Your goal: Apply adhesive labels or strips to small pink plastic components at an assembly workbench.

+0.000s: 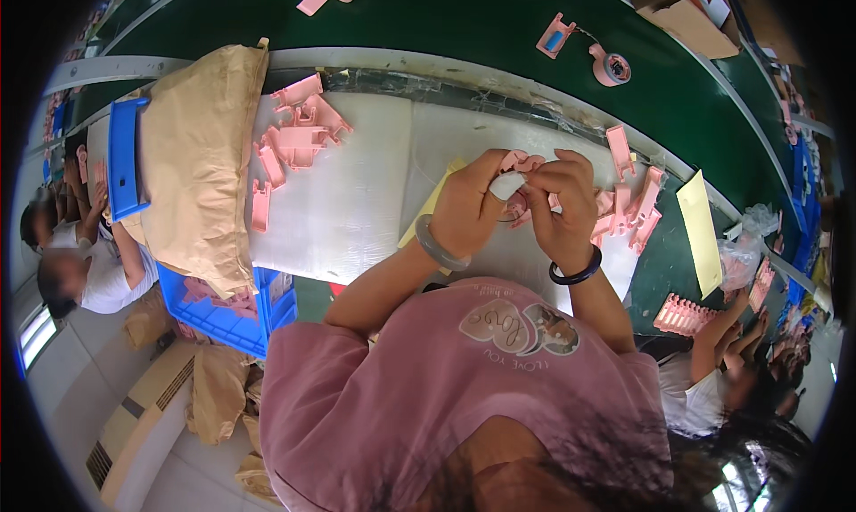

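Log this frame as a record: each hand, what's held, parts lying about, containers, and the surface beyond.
Left hand: raised, fingers closed on the pink part
Right hand: raised, fingers closed on the same part
Held: pink part, small white piece against it; details partly hidden by fingers
Parts to the left: loose pile of pink pieces
Parts to the right: another pink pile, beside a yellow strip
Containers: brown paper bag, blue bin
Beyond: green surface

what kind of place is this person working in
Probably a factory assembly line: piles of similar pink plastic parts on the white worktop, a long green surface running past it, and other people on both sides.
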`<state>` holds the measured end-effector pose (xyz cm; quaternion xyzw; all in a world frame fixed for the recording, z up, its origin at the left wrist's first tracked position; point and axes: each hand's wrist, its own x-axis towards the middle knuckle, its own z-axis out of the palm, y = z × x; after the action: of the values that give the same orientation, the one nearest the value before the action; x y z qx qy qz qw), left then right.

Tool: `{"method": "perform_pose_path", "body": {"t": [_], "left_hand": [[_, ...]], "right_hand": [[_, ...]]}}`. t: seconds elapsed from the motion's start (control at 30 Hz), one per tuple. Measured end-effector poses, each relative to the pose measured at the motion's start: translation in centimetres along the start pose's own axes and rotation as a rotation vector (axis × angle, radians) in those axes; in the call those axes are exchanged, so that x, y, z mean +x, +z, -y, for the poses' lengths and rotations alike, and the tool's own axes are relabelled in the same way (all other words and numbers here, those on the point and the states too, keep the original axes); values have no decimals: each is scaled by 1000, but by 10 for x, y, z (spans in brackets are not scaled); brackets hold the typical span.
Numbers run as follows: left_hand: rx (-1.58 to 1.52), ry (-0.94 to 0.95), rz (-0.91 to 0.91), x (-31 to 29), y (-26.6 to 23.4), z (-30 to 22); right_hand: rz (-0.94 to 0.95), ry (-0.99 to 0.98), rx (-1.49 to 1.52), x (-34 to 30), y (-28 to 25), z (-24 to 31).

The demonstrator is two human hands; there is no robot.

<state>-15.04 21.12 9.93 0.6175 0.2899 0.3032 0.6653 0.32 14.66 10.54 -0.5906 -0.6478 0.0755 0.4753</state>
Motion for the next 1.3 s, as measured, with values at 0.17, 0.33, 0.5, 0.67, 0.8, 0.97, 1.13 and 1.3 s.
{"method": "perform_pose_path", "body": {"t": [0.17, 0.33, 0.5, 0.67, 0.8, 0.97, 1.13, 1.3], "left_hand": [[79, -114, 37, 51, -46, 18], [379, 201, -79, 142, -120, 61], [996, 90, -378, 199, -184, 77], [1124, 476, -458, 188, -149, 73], [740, 414, -200, 150, -102, 78], [454, 228, -132, 120, -72, 68], [470, 374, -101, 96, -60, 58], [-438, -458, 481, 59, -44, 43]], "right_hand": [[211, 117, 109, 26, 5, -57], [6, 88, -485, 81, 6, -179], [279, 322, -924, 113, 24, -253], [384, 375, -944, 119, 26, -277], [233, 247, -691, 107, 26, -253], [118, 109, -188, 89, 5, -150], [161, -130, -227, 55, -14, -71], [102, -279, -230, 33, -26, -29]]}}
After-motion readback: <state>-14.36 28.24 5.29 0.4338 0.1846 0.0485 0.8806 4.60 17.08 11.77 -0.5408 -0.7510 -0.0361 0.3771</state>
